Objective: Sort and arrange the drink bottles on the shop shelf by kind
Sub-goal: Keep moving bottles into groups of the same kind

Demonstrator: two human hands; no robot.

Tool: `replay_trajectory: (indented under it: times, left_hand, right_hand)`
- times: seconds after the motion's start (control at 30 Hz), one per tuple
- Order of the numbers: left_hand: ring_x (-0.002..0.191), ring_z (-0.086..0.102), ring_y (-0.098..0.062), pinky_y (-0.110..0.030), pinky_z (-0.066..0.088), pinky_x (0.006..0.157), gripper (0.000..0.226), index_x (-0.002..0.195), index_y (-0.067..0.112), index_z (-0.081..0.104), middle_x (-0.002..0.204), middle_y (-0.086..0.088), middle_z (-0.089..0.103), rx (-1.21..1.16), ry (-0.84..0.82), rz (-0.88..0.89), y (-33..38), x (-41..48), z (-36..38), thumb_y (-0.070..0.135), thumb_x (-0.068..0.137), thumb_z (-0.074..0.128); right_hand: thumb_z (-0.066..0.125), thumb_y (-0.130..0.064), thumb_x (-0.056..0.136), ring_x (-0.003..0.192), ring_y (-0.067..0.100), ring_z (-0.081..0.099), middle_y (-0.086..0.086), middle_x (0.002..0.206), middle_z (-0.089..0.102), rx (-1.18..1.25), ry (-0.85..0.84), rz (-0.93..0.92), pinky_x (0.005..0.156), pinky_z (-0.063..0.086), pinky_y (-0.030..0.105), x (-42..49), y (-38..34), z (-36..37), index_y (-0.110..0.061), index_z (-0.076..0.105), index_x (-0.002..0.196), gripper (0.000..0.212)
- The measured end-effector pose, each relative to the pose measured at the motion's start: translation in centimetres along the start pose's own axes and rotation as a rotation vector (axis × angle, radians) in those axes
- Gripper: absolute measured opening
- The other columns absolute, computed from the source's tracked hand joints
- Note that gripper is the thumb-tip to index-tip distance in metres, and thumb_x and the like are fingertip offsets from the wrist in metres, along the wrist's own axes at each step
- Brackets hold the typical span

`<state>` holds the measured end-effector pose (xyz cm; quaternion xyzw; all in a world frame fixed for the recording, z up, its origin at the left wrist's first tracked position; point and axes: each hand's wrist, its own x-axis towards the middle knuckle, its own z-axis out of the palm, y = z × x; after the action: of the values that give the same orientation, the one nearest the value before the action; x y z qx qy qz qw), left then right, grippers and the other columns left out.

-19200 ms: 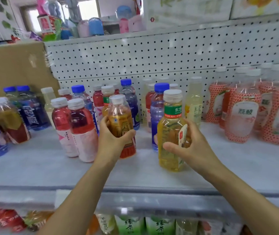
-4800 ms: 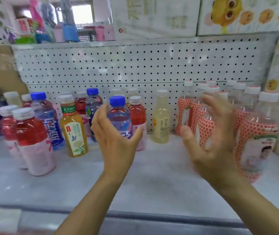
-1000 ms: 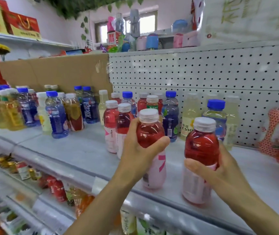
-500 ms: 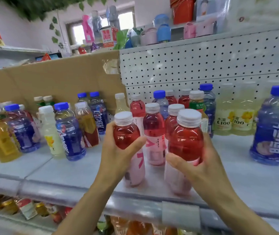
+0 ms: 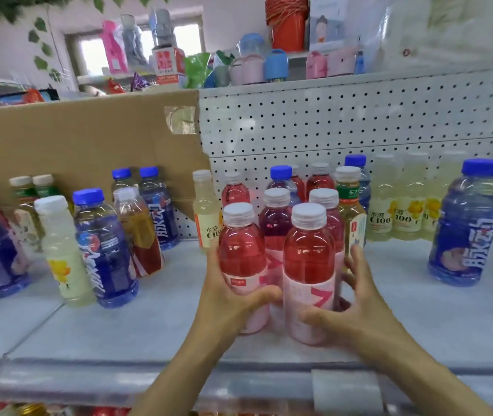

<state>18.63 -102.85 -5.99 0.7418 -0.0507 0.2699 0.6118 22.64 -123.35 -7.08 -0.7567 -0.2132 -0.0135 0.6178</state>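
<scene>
The left red bottle (image 5: 240, 256) and the right red bottle (image 5: 308, 262) are standing upright side by side near the front edge of the shelf (image 5: 419, 310), in the middle of the view. Each is showing clear plastic, a ribbed white cap, red drink filling it nearly to the neck, and a pale pink label wrapping its lower half.

The left hand (image 5: 227, 304) is gripping the left red bottle around its label, with the thumb curling across the front and the fingers wrapping behind. The right hand (image 5: 356, 307) is holding the right red bottle. Its thumb is pressing on the lower front of the label, while its fingers (image 5: 356, 265) are reaching up, slightly spread, along the far side.

Just behind, more red bottles (image 5: 275, 223) of the same kind are crowding together. A tea bottle (image 5: 350, 211) holding yellow drink is standing just beside them on the right. Pale yellow bottles (image 5: 401, 205) are lining the pegboard (image 5: 329, 124) further right, and a big blue bottle (image 5: 464, 232) is standing apart from them. To the left, mixed bottles (image 5: 101, 250) of blue, pale yellow and amber drink are standing before a cardboard sheet (image 5: 74, 139).
</scene>
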Motion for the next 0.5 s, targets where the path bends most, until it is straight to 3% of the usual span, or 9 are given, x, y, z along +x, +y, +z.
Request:
replay_trajectory:
  times: [0.07, 0.17, 0.3, 0.4, 0.5]
  left_hand:
    - [0.094, 0.07, 0.001, -0.01, 0.053, 0.071, 0.09, 0.125, 0.033, 0.047, 0.106, 0.023, 0.071, -0.027, -0.015, -0.014, -0.2, 0.4, -0.1, 0.022, 0.048, 0.093]
    - [0.103, 0.071, -0.007, -0.016, 0.055, 0.077, 0.089, 0.132, 0.032, 0.047, 0.114, 0.013, 0.072, -0.065, -0.078, -0.032, -0.5, 1.3, -0.3, 0.016, 0.057, 0.092]
    - [0.102, 0.071, -0.009, -0.016, 0.056, 0.073, 0.088, 0.133, 0.034, 0.046, 0.114, 0.011, 0.073, -0.081, -0.103, -0.085, -1.1, 2.4, -0.6, 0.017, 0.06, 0.092]
    - [0.103, 0.072, -0.013, -0.019, 0.057, 0.074, 0.085, 0.132, 0.034, 0.047, 0.114, 0.007, 0.073, -0.081, -0.114, -0.099, -1.6, 3.3, -1.2, 0.016, 0.062, 0.091]
    - [0.106, 0.07, -0.013, -0.021, 0.058, 0.077, 0.088, 0.135, 0.035, 0.045, 0.118, 0.007, 0.072, -0.073, -0.132, -0.117, -1.7, 3.3, -1.6, 0.019, 0.062, 0.091]
  right_hand:
    - [0.097, -0.026, 0.053, 0.109, -0.018, 0.054, -0.027, 0.136, 0.047, 0.049, -0.061, -0.028, 0.079, 0.049, 0.005, 0.5, 0.3, 0.8, -0.057, 0.013, 0.144, 0.127]
    - [0.09, -0.032, 0.053, 0.111, -0.016, 0.054, -0.042, 0.118, 0.05, 0.034, 0.006, -0.119, 0.082, 0.047, 0.005, 1.0, 0.6, 2.4, -0.077, 0.026, 0.119, 0.103]
    - [0.085, -0.036, 0.059, 0.126, 0.009, 0.051, -0.008, 0.136, 0.05, 0.011, 0.008, -0.148, 0.107, 0.045, 0.039, 1.8, 0.3, 4.5, -0.047, 0.028, 0.139, 0.099]
    - [0.084, -0.035, 0.06, 0.13, 0.013, 0.047, -0.005, 0.137, 0.047, -0.025, 0.008, -0.129, 0.109, 0.042, 0.042, 2.4, 0.1, 4.9, -0.04, 0.027, 0.142, 0.101]
    - [0.083, -0.048, 0.059, 0.134, 0.011, 0.04, -0.012, 0.14, 0.039, -0.085, -0.032, -0.095, 0.112, 0.039, 0.042, 2.4, -0.2, 4.4, -0.042, 0.022, 0.146, 0.106]
